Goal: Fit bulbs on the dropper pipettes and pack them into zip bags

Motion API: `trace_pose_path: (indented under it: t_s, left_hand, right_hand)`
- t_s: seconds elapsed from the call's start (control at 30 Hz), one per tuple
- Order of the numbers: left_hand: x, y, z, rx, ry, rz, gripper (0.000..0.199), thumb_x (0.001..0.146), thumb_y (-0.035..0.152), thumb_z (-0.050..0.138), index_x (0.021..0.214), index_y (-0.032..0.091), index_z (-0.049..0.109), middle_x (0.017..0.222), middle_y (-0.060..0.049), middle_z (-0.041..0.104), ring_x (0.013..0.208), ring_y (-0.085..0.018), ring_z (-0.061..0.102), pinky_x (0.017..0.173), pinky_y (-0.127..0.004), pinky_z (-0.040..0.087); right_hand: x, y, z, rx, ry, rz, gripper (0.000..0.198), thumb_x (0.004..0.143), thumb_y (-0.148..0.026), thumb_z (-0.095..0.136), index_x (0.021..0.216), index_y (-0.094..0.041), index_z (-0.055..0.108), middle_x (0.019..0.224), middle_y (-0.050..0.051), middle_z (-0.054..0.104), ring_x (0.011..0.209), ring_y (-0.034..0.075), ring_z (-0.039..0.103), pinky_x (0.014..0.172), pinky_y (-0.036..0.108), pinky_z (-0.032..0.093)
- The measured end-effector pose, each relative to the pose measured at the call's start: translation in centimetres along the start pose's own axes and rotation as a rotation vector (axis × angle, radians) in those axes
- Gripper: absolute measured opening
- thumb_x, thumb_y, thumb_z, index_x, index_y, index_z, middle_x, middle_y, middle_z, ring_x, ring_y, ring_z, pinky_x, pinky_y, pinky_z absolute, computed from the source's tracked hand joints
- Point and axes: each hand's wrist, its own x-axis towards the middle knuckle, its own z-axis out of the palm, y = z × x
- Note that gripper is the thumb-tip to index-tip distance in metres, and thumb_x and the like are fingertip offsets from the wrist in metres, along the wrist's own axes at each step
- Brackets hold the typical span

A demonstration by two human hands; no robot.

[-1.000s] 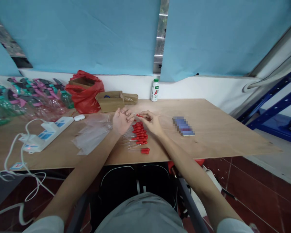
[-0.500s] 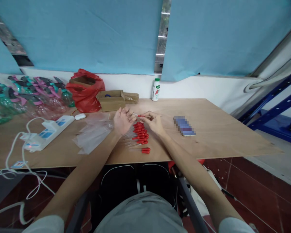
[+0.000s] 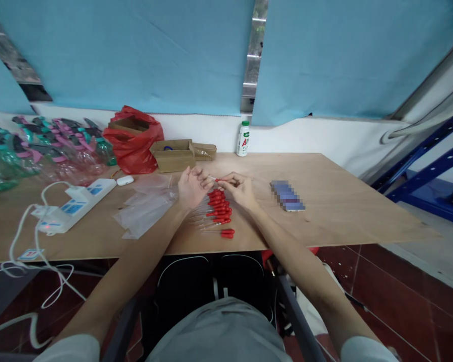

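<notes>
Over the table, a dropper with a red bulb and a thin pale tube is held between my two hands. The fingertips of my left hand pinch the tube end, its palm turned up. My right hand closes its thumb and fingers on the red bulb end, partly hiding it. Right below lies a pile of red-bulbed droppers, their clear tubes pointing left. A separate pair of droppers rests nearer the front edge. Clear plastic bags lie flat left of my left forearm.
On the left are a power strip with cables, a white case and several spray bottles. A red bag, cardboard box and white bottle stand along the wall. A phone lies right.
Both hands stay nearly in place on the dropper; only slight finger movement shows. The things on the table have not moved.
</notes>
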Motion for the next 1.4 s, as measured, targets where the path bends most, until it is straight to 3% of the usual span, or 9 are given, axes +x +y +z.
trace_pose_path:
  t_s: [0.73,1.4]
  left_hand:
    - [-0.22,-0.49,0.71,-0.032,0.076,0.019,0.04,0.113,0.039,0.034,0.077,0.022,0.043,0.069,0.001,0.04,0.056,-0.014,0.04,0.056,-0.028,0.04]
    - [-0.18,-0.32,0.8,0.005,0.056,0.003,0.044,0.113,0.042,0.028,0.078,0.022,0.044,0.067,0.001,0.039,0.055,-0.014,0.04,0.055,-0.029,0.038]
  right_hand:
    - [-0.03,-0.46,0.23,-0.02,0.002,-0.002,0.044,0.073,-0.06,0.091,0.085,-0.02,0.074,0.08,0.005,0.08,0.073,0.02,0.077,0.076,0.035,0.064]
    - [-0.05,-0.3,-0.04,-0.055,-0.032,-0.023,0.042,0.076,-0.059,0.09,0.083,-0.021,0.074,0.077,0.004,0.08,0.071,0.02,0.076,0.073,0.035,0.063]
